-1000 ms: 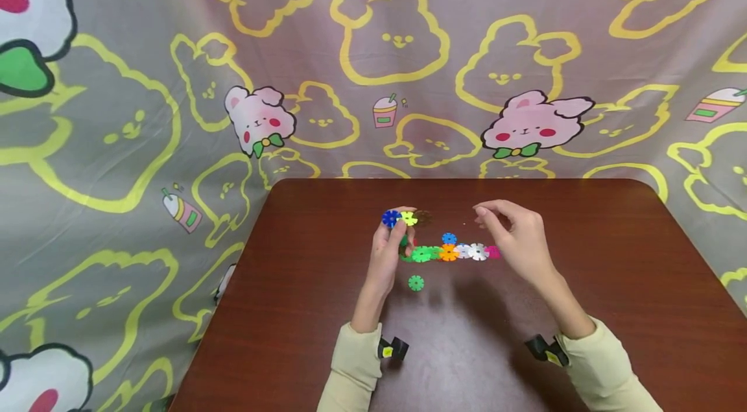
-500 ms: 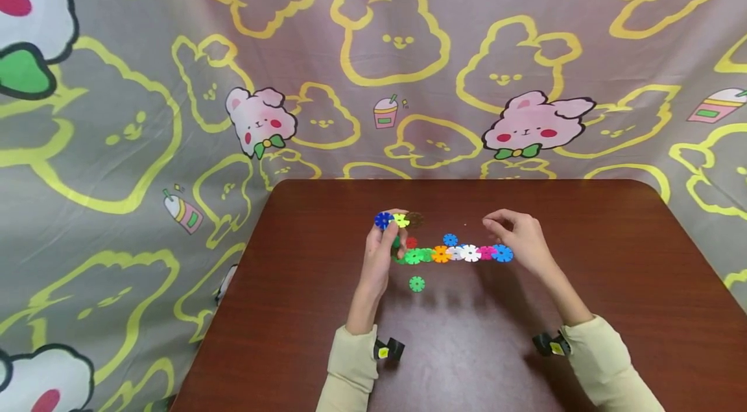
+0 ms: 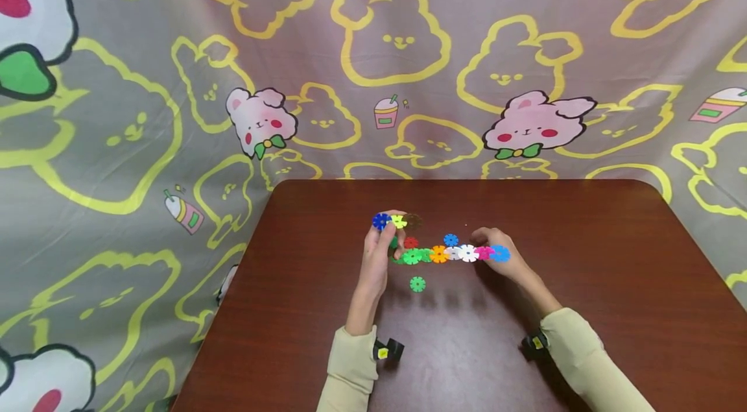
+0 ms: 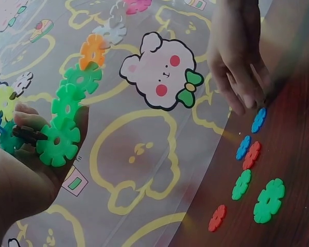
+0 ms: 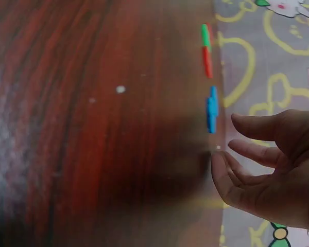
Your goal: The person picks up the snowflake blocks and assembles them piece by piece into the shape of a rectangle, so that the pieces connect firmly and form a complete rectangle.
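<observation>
My left hand (image 3: 375, 266) holds up a joined chain of notched plastic snowflake discs. A dark blue disc (image 3: 382, 222) and a yellow disc (image 3: 399, 221) show above the thumb. From the fingers the row runs right through green (image 3: 412, 256), orange (image 3: 439, 254), white (image 3: 468, 253) and pink to a blue end disc (image 3: 500, 254). In the head view that end overlaps my right hand (image 3: 518, 270), which is lowered near the table. The right wrist view shows this hand's fingers bent and apart, holding nothing, beside loose blue discs (image 5: 212, 110).
Loose discs lie on the brown table (image 3: 613, 282): a blue one (image 3: 451, 240), a red one (image 3: 411, 242), a green one (image 3: 417, 284) and others in the left wrist view, such as a red disc (image 4: 217, 218). A cartoon-print cloth (image 3: 403, 139) hangs behind.
My right hand has left the chain's right end and moved down toward the table. The left hand and the chain have shifted slightly left.
</observation>
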Tool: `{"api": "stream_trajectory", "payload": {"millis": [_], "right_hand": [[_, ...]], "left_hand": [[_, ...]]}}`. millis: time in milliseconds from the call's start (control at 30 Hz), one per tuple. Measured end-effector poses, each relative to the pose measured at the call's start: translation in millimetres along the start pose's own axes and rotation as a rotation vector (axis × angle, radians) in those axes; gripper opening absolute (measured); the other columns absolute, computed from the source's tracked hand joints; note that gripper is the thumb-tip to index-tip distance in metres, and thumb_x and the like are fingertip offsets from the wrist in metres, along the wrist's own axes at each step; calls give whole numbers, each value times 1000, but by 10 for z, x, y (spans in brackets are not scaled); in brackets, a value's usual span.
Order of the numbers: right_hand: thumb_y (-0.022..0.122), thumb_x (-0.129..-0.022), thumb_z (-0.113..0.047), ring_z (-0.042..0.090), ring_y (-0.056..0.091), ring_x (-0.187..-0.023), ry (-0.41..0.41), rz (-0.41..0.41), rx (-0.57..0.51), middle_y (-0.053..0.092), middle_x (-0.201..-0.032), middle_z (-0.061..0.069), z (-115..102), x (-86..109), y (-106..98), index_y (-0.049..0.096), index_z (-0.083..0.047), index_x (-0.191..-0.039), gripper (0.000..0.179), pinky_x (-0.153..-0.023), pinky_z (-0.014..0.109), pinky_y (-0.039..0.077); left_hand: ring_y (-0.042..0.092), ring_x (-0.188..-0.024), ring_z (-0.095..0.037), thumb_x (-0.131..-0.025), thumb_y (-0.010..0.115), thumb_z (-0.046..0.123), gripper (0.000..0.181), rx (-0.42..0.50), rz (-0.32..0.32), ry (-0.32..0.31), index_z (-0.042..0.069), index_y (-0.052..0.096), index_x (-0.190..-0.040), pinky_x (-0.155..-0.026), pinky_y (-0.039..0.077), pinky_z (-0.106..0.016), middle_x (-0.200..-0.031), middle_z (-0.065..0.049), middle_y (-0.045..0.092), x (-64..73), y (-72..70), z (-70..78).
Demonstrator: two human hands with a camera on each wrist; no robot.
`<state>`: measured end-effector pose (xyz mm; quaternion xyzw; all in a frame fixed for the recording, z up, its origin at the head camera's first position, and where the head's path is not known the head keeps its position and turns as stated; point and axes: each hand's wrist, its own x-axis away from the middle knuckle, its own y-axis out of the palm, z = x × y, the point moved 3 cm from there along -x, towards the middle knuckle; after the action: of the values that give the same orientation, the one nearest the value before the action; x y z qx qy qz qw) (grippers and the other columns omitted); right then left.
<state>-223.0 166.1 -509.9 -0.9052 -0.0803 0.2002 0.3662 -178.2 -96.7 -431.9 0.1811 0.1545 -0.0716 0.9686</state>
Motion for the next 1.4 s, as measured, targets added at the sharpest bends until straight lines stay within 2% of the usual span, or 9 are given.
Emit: {"api": "stream_trajectory", "payload": {"millis": [100, 200, 433, 700, 800, 1033, 1133, 1267, 1400], "right_hand": [[67, -77, 2, 40, 61, -84, -56, 39, 84, 69, -86, 21, 95, -7, 98, 68, 10, -94, 19, -77, 54, 51], [70, -76, 2, 37, 58, -83, -30, 39, 127, 66, -84, 18, 132, -14, 159, 69, 6, -90, 15, -73, 51, 51], [71, -76, 0, 34, 55, -76, 18, 43, 120, 57, -76, 13, -13, -16, 129, 62, 2, -82, 10, -65, 46, 50], [66, -77, 4, 24, 57, -64, 60, 108, 13, 62, -71, 10, -16, 33, 45, 60, 3, -85, 9, -59, 32, 47], [67, -78, 4, 17, 56, -65, 46, 125, -44, 65, -73, 8, 23, 45, -49, 66, 4, -86, 9, -60, 29, 46], [76, -86, 0, 22, 59, -69, 248, 83, -92, 70, -82, 14, -29, 63, -379, 70, 6, -98, 15, -62, 27, 49], [75, -90, -1, 17, 59, -68, 304, 104, -121, 70, -83, 13, -94, 58, -514, 70, 7, -103, 16, -59, 24, 48], [72, -98, -16, 10, 58, -69, 370, 158, -182, 69, -83, 10, -196, 72, -683, 70, 6, -111, 25, -59, 22, 47], [71, -100, -21, 10, 64, -68, 381, 230, -268, 70, -83, 12, -297, 89, -827, 69, 6, -115, 31, -62, 18, 52]], "left_hand": [[42, -57, -7, -108, 51, 29, 28, 8, -4, 8, 9, 60, -123, -54, 37, -18, -75, 0, 50, 0, 3, -2], [42, -57, -6, -107, 52, 26, 23, 15, -1, 8, 12, 60, -123, -54, 37, -18, -75, 1, 50, -3, 8, -5], [43, -59, -8, -107, 51, 18, 19, 19, 3, 0, 10, 60, -122, -55, 36, -18, -76, -1, 50, -10, 15, -24], [50, -60, -9, -104, 53, 22, 24, 31, 12, -32, 7, 59, -122, -55, 44, -19, -81, 0, 58, -6, 40, -30], [51, -60, -10, -103, 54, 24, 25, 22, 6, -31, 7, 59, -121, -57, 44, -20, -80, 0, 59, -14, 42, -31], [51, -62, -10, -101, 55, 25, 23, 14, -7, -33, 12, 59, -119, -59, 43, -21, -78, 1, 61, -31, 50, -36], [52, -65, -10, -102, 54, 24, 21, 20, -18, -24, 13, 59, -120, -61, 43, -22, -77, 1, 61, -32, 59, -30], [52, -67, -10, -103, 53, 23, 21, 28, -28, -25, 15, 58, -121, -61, 43, -23, -76, 2, 60, -35, 71, -37], [51, -67, -11, -102, 54, 23, 21, 33, -32, -44, 15, 59, -121, -62, 41, -24, -74, 2, 58, -36, 78, -48]]}}
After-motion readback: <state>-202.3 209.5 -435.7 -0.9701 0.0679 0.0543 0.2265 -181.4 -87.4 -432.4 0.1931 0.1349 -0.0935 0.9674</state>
